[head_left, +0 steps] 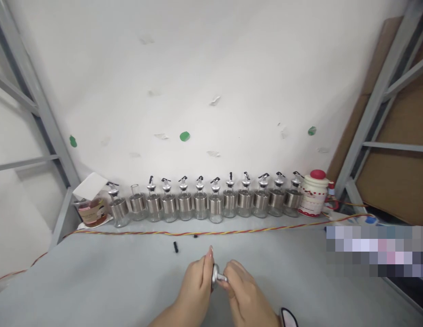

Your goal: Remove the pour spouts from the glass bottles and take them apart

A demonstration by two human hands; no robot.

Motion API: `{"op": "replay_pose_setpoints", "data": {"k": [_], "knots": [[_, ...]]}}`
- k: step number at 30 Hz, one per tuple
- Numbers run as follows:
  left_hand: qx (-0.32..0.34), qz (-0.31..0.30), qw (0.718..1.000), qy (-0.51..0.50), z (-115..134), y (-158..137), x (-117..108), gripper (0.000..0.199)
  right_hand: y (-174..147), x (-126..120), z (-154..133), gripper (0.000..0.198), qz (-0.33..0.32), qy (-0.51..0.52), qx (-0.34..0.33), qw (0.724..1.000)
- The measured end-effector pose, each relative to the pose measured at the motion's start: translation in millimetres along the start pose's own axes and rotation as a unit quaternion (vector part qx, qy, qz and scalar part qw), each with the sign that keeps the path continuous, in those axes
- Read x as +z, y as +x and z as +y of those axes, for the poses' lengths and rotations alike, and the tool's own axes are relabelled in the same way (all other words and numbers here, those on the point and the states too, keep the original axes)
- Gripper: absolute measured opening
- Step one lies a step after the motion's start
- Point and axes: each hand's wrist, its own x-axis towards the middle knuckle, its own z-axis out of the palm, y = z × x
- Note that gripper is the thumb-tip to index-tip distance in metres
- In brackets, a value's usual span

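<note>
Low in the middle of the view, a silver metal pour spout [215, 275] is held between both hands. My left hand [196, 274] is closed around its base end, the thumb pointing up. The fingers of my right hand [243, 288] pinch the narrow tube end from the right. What lies inside the left palm is hidden. On the grey table beyond the hands lie a small black cylindrical piece [176, 247] and a smaller black piece [195, 236]. Along the wall stands a row of several glass bottles in steel sleeves; one bottle [137, 204] has a bare neck, the others carry spouts.
A red and yellow twisted wire [211, 233] runs across the table in front of the bottles. A jar with amber contents [92, 212] stands at the left end, a cream canister with a red knob [313, 195] at the right. Grey metal posts [378, 109] flank the table [95, 281].
</note>
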Motion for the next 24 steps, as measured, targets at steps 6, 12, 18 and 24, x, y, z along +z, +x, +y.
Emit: {"op": "replay_pose_setpoints", "data": {"k": [6,12,18,24], "knots": [[0.115,0.030,0.977,0.176,-11,1,-3,0.042,-4,5,-5,0.024,-0.050,0.138,0.142,0.979],[0.194,0.041,0.934,0.297,-15,9,-9,0.044,4,15,4,0.045,-0.088,0.411,0.329,0.845],[0.182,0.038,0.918,0.351,-22,27,-10,0.051,22,1,17,0.040,-0.194,0.643,0.444,0.593],[0.151,0.097,0.906,0.384,-19,26,-21,0.044,23,-2,24,0.043,-0.162,0.675,0.483,0.534]]}}
